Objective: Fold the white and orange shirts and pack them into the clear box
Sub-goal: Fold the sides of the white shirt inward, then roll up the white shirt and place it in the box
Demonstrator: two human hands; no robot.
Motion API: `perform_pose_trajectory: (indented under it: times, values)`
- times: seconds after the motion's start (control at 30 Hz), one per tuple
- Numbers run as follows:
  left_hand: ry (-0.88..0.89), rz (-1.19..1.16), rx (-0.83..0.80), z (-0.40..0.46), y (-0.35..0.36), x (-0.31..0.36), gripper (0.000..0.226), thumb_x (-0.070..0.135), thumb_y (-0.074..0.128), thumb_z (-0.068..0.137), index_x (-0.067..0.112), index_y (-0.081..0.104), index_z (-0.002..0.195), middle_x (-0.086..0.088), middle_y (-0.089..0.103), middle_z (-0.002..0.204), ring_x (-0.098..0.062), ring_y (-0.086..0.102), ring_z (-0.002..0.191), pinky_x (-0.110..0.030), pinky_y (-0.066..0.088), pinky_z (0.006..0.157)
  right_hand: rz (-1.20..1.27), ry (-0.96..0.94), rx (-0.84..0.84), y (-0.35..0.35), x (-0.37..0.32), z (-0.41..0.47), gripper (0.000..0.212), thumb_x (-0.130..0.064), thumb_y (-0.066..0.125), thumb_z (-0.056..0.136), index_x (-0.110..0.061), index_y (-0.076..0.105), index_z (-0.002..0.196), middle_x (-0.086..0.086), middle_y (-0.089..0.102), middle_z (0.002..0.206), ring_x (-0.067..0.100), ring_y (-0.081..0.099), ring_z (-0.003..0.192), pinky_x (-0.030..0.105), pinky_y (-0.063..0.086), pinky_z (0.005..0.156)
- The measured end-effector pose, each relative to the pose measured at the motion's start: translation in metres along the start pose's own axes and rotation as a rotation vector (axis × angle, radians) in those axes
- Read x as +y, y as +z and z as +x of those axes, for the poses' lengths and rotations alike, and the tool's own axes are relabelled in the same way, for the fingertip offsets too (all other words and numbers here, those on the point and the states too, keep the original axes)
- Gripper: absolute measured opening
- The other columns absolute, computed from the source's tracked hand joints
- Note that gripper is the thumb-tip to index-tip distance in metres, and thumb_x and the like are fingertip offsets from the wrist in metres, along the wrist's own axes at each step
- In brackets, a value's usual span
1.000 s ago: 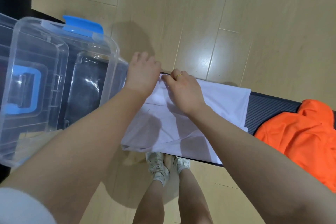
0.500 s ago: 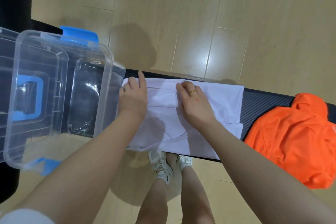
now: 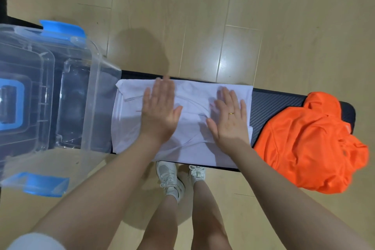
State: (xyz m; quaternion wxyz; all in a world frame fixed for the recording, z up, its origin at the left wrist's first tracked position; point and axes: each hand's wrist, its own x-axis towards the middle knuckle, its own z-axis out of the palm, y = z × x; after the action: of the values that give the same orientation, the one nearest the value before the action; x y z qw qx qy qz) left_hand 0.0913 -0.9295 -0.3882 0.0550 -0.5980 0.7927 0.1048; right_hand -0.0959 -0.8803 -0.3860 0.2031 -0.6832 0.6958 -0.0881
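The white shirt (image 3: 192, 95) lies partly folded across a narrow black bench (image 3: 274, 105). My left hand (image 3: 159, 110) rests flat on its left half, fingers spread, holding nothing. My right hand (image 3: 230, 118), with a gold ring, lies flat on the shirt's right half, palm down. The orange shirt (image 3: 308, 144) sits crumpled at the bench's right end, hanging over the near edge. The clear box (image 3: 91, 95) with blue latches stands open at the bench's left end, touching the white shirt's left edge.
The box's clear lid with a blue handle (image 3: 12, 103) lies at the far left. Wooden floor (image 3: 203, 26) surrounds the bench. My two legs in white sneakers (image 3: 170, 178) stand against the bench's near edge.
Both hands let go of the white shirt's far edge, moved apart and now lie flat on the fabric. The shirt lies flatter, spread across the bench.
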Motion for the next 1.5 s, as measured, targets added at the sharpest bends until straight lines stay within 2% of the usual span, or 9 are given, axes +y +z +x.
perform_pose_trajectory:
  times: [0.17,0.47,0.57,0.7,0.9,1.03,1.13,1.3,1.5]
  values:
    - [0.264,-0.006,-0.031,0.009,0.025,0.015,0.053,0.041,0.027,0.096,0.013,0.042,0.138,-0.013,0.041,0.145,-0.030,0.041,0.133,-0.039,0.020,0.109,-0.061,-0.083,-0.052,0.016,-0.006,0.031,0.061,-0.040,0.029,0.093,-0.007,0.029,0.144,0.012,0.028,0.152,0.022,0.019,0.140,0.036,0.004,0.114]
    - [0.235,-0.004,-0.085,-0.013,0.018,-0.017,0.073,0.049,0.033,0.086,0.001,0.029,0.141,-0.021,0.031,0.148,-0.028,0.020,0.137,-0.033,0.001,0.114,-0.228,0.037,-0.102,-0.009,0.055,0.013,0.073,-0.056,0.010,0.093,-0.006,0.025,0.145,0.012,0.023,0.154,0.026,0.021,0.142,0.041,-0.001,0.113]
    - [0.317,-0.064,-0.104,-0.057,0.009,-0.027,0.068,0.058,0.031,0.087,0.004,0.039,0.127,-0.017,0.037,0.142,-0.030,0.029,0.128,-0.035,0.008,0.112,-0.091,-0.191,-0.141,-0.018,0.031,-0.002,0.063,-0.048,0.035,0.091,-0.007,0.038,0.139,0.014,0.034,0.149,0.025,0.026,0.137,0.042,0.012,0.110]
    - [0.295,-0.036,-0.140,-0.118,0.008,-0.037,0.057,0.054,0.060,0.061,0.016,0.044,0.100,-0.003,0.040,0.111,-0.026,0.049,0.093,-0.034,0.027,0.083,-0.208,-0.448,-0.295,-0.007,0.015,-0.035,0.054,-0.040,0.069,0.074,-0.009,0.060,0.117,0.014,0.056,0.129,0.031,0.054,0.113,0.040,0.029,0.101]
    - [0.057,-0.083,-0.146,-0.130,0.019,-0.048,0.052,0.012,0.086,0.045,0.010,0.057,0.089,-0.007,0.055,0.091,-0.027,0.060,0.071,-0.032,0.048,0.062,-0.337,-0.280,-0.207,-0.004,0.001,-0.024,0.022,-0.017,0.044,0.079,-0.010,0.064,0.084,0.009,0.067,0.086,0.030,0.064,0.078,0.036,0.039,0.077]
    - [0.072,-0.061,0.007,-0.126,0.016,-0.059,0.008,0.015,0.056,0.069,0.009,0.059,0.074,-0.007,0.059,0.073,-0.026,0.057,0.059,-0.029,0.036,0.060,-0.233,0.082,-0.296,-0.011,-0.017,-0.009,0.027,-0.021,0.039,0.092,-0.004,0.060,0.097,0.014,0.062,0.097,0.035,0.053,0.094,0.039,0.036,0.081]
    - [0.023,-0.069,-0.014,-0.126,0.021,-0.062,0.019,0.024,0.047,0.076,0.011,0.061,0.078,-0.004,0.060,0.075,-0.024,0.060,0.062,-0.028,0.028,0.066,-0.270,0.163,-0.181,-0.007,-0.029,-0.011,0.019,-0.012,0.053,0.085,-0.004,0.059,0.101,0.017,0.059,0.102,0.037,0.051,0.098,0.040,0.031,0.086]
    - [0.003,-0.068,-0.222,-0.127,0.021,-0.057,0.057,0.048,0.068,0.075,0.011,0.054,0.116,-0.004,0.056,0.112,-0.025,0.057,0.098,-0.035,0.040,0.086,-0.251,-0.304,-0.002,0.019,-0.070,-0.031,0.028,-0.003,0.060,0.064,-0.008,0.056,0.090,0.016,0.061,0.092,0.028,0.043,0.087,0.035,0.027,0.074]
    - [0.054,-0.004,0.104,-0.140,0.052,-0.066,0.050,0.012,0.073,0.054,0.015,0.045,0.096,-0.005,0.060,0.100,-0.024,0.058,0.081,-0.030,0.030,0.080,-0.349,-0.656,-0.199,0.048,-0.102,-0.046,0.030,-0.031,0.047,0.072,-0.017,0.065,0.092,0.003,0.066,0.097,0.025,0.058,0.085,0.031,0.034,0.078]
